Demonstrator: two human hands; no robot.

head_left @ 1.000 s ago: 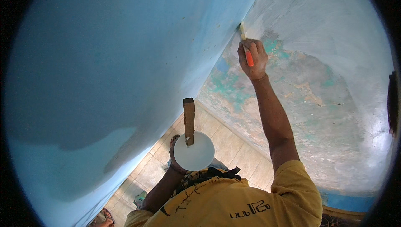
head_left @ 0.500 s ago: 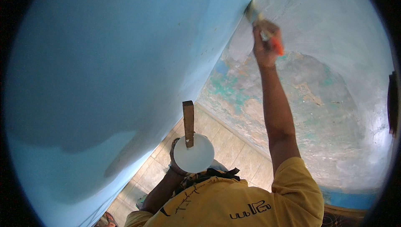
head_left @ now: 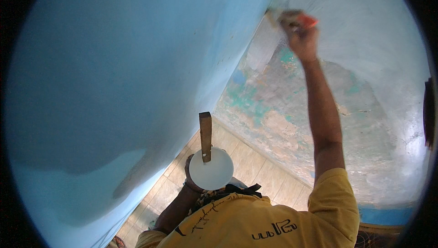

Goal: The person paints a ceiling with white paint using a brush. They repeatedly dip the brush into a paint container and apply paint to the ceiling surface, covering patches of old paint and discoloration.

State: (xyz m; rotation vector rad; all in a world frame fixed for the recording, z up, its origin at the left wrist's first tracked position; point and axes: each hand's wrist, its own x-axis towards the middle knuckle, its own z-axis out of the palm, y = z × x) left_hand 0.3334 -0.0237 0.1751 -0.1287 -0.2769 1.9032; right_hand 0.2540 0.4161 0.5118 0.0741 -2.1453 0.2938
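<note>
High on the far wall, my right hand [head_left: 302, 41] is closed round a paintbrush [head_left: 308, 20] with a red-orange handle. The brush is smeared by motion; its bristle end points left and is at the corner where the blue wall meets the patchy wall. Close to my body, my left hand [head_left: 189, 171] grips the left side of a round container [head_left: 231, 168] holding smooth white paint. Most of that hand's fingers are hidden by the container. A flat wooden stick [head_left: 205, 134] stands up out of the paint.
On the left rises a blue wall [head_left: 114, 97] with a shadow across it. The wall [head_left: 328, 125] ahead and right is grey-white above, with bare, peeling green and beige patches below. Light tiles [head_left: 248, 161] cover the floor. A dark object [head_left: 429, 113] shows at the right edge.
My right hand has moved right and slightly up, and the brush has turned to lie more sideways. My left hand and the container stay nearly where they were.
</note>
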